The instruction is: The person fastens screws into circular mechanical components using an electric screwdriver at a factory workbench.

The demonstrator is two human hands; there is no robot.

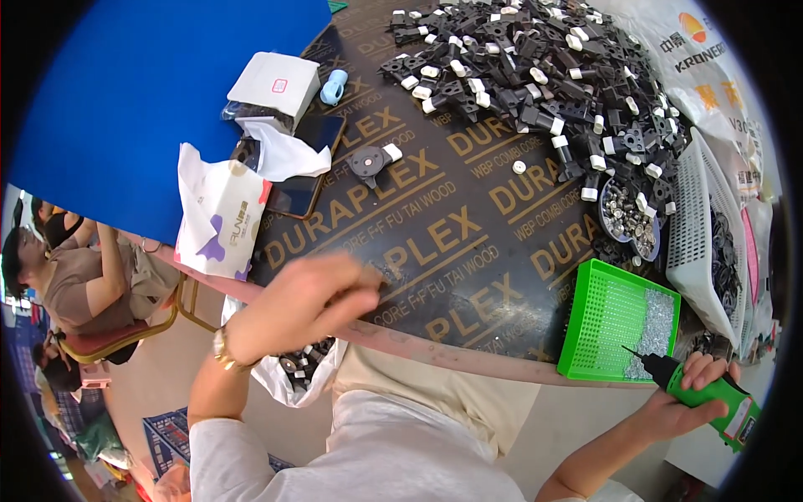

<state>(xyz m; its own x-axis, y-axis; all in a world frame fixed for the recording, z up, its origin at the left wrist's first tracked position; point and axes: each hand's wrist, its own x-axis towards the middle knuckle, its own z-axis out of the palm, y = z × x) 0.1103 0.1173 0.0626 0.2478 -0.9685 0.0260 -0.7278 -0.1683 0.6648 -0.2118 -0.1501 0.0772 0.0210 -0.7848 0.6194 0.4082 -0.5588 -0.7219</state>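
Note:
My right hand (698, 393) is wrapped round a green electric screwdriver (726, 412) at the lower right. The black nose and thin bit point left, over the near right corner of a green perforated basket (577, 335). Small silvery screws (655, 322) lie heaped in the right part of that basket. My left hand (305, 305) hovers over the table's near edge, left of the middle, with a gold-coloured watch on its wrist. Its fingers are partly curled and smeared by motion, and nothing shows in them. Beyond it lies a single round black part with a white end (368, 165).
A large pile of black parts with white caps (535, 75) covers the far right. Tubs of metal pieces (627, 213) and a white basket (698, 243) stand right. A tissue pack (219, 219), phone (293, 197) and white box (274, 84) lie left. People sit at far left.

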